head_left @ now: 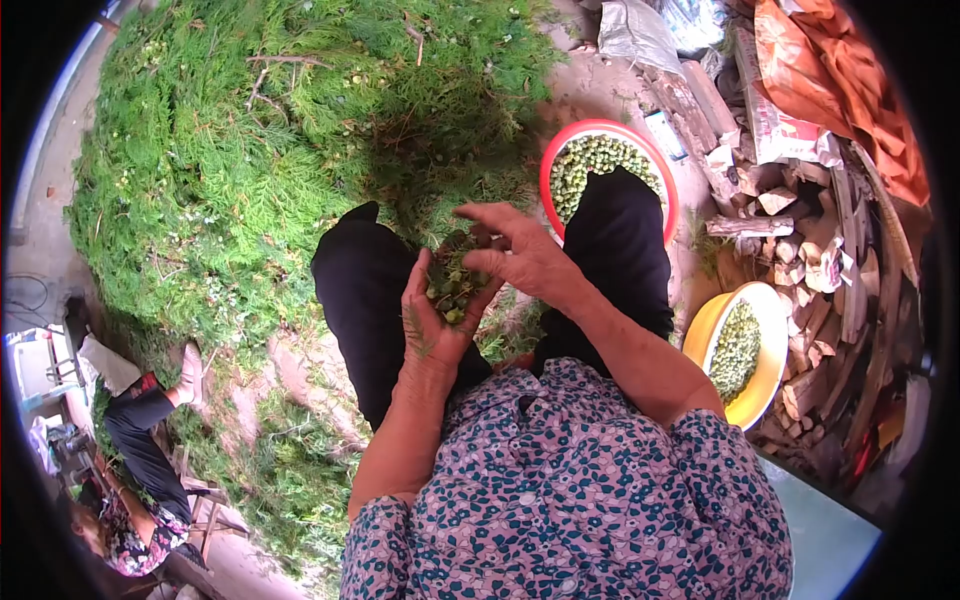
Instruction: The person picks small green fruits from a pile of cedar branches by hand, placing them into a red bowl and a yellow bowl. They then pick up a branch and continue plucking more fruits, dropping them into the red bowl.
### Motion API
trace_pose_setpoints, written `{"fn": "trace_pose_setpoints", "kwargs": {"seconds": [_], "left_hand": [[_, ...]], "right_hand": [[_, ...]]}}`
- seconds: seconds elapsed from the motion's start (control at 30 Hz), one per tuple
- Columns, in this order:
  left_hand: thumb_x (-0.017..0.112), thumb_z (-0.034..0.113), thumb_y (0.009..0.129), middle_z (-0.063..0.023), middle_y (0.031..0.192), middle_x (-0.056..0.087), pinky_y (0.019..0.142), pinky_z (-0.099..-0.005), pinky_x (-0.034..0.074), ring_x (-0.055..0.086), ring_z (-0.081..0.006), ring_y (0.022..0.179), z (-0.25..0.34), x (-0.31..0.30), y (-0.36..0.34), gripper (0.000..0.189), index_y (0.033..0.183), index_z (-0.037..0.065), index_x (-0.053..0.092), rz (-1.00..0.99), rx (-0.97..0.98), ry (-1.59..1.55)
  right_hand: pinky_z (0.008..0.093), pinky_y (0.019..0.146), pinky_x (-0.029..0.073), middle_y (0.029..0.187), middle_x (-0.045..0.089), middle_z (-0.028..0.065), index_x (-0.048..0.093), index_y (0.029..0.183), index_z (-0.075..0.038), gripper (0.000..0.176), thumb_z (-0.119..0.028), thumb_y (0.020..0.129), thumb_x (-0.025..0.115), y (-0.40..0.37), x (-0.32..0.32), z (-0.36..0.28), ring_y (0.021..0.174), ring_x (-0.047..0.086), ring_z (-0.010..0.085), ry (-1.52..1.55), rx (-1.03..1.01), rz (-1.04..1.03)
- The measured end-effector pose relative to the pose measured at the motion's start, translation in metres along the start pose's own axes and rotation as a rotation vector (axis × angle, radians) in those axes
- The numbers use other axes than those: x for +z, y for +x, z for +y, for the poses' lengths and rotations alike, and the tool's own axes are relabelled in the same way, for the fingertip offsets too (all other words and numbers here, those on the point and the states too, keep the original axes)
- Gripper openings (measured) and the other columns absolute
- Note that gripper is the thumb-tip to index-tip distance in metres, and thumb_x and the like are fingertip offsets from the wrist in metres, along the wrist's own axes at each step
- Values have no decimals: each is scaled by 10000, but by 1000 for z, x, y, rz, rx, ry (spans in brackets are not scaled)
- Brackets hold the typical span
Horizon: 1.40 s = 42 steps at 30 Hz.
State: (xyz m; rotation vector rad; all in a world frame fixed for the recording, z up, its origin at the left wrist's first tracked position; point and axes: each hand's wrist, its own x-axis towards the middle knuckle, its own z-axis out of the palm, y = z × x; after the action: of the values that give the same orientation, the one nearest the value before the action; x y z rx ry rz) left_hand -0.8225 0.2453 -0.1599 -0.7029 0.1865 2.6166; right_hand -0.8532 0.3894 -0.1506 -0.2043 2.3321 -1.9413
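Between my knees, my left hand (440,320) is cupped with its palm up around a small heap of green cones and leafy bits (455,285). Over that heap my right hand (520,258) reaches in from the right, its thumb and fingers apart and its fingertips at the top of the heap. Whether those fingertips pinch a piece is hard to see. A red-rimmed basin (671,205) full of green cones stands beyond my right knee. A yellow basin (772,340) with more green cones sits to my right.
A large pile of green branches (230,170) spreads ahead and to the left. Split firewood (800,260) and an orange tarp (850,80) lie at the right. Another person (140,510) sits at the lower left. A pale flat panel (820,530) is at the lower right.
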Motion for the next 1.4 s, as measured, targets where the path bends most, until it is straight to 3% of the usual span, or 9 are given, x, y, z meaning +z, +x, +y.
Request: {"fn": "trace_pose_setpoints", "kwargs": {"seconds": [0.13, 0.27, 0.47, 0.8, 0.9, 0.97, 1.17, 1.3, 1.4], "left_hand": [[364, 291, 921, -148, 1113, 538, 878, -440, 468, 548, -276, 1015, -4, -14, -2, 365, 1129, 12, 474, -185, 126, 291], [377, 293, 917, -130, 1089, 557, 869, -439, 474, 560, -262, 997, -1, -4, -1, 340, 1089, 29, 506, -4, -19, 66], [404, 287, 907, -121, 1000, 598, 842, -446, 489, 583, -263, 948, -2, 3, 0, 309, 1043, 42, 536, 66, -16, 43], [485, 293, 878, -73, 861, 620, 696, -326, 540, 619, -206, 815, -2, -14, 6, 247, 928, 70, 580, 100, 10, 101], [441, 309, 897, -90, 952, 600, 757, -367, 527, 597, -222, 889, -1, -3, 1, 303, 1015, 56, 558, 67, 28, 87], [390, 319, 916, -142, 1071, 557, 851, -432, 486, 545, -282, 1013, 1, 2, -1, 361, 1097, 35, 517, 73, 71, 73], [383, 320, 918, -189, 1110, 526, 903, -455, 445, 510, -344, 1049, 4, 8, -1, 365, 1093, 22, 498, -15, 146, 23], [468, 265, 889, -166, 1055, 563, 844, -416, 481, 551, -301, 994, 2, -7, 4, 308, 1076, 26, 519, 22, 26, 138], [500, 232, 871, -132, 996, 593, 762, -378, 516, 593, -251, 911, 0, -14, 2, 291, 1082, 33, 525, -10, -59, 357]], "right_hand": [[294, 820, 436, 1042, 536, 103, 587, 1065, -67, 350, -73, 722, 654, -1, 1, 10, 987, 530, 215, -164, -213, -156], [283, 798, 442, 1014, 551, 96, 608, 955, -33, 220, -52, 737, 632, 0, 1, 10, 948, 550, 197, -186, -304, -132], [303, 709, 453, 848, 573, 86, 597, 905, -15, 148, -54, 762, 605, -4, 3, -10, 804, 578, 222, -75, -145, 92], [297, 654, 441, 795, 565, 96, 605, 927, -23, 189, -51, 742, 624, -13, 22, -13, 735, 564, 228, -369, -197, -127], [273, 600, 436, 769, 574, 57, 594, 923, 1, 181, -65, 759, 628, -10, 14, -15, 677, 558, 161, -152, -216, 7], [259, 606, 441, 750, 581, 67, 603, 880, 4, 158, -90, 756, 624, -13, 0, -27, 672, 566, 142, 126, 60, 1], [201, 493, 400, 658, 540, 10, 586, 861, 22, 135, -107, 821, 580, -35, -26, -23, 561, 505, 50, 216, 266, -106], [180, 450, 369, 647, 537, 6, 544, 897, -5, 99, -95, 854, 539, -32, -23, -12, 528, 490, 48, 639, 270, -71], [177, 435, 371, 645, 539, 10, 541, 914, -7, 112, -103, 857, 539, -24, -21, -13, 510, 492, 52, 602, 303, -123]]}}
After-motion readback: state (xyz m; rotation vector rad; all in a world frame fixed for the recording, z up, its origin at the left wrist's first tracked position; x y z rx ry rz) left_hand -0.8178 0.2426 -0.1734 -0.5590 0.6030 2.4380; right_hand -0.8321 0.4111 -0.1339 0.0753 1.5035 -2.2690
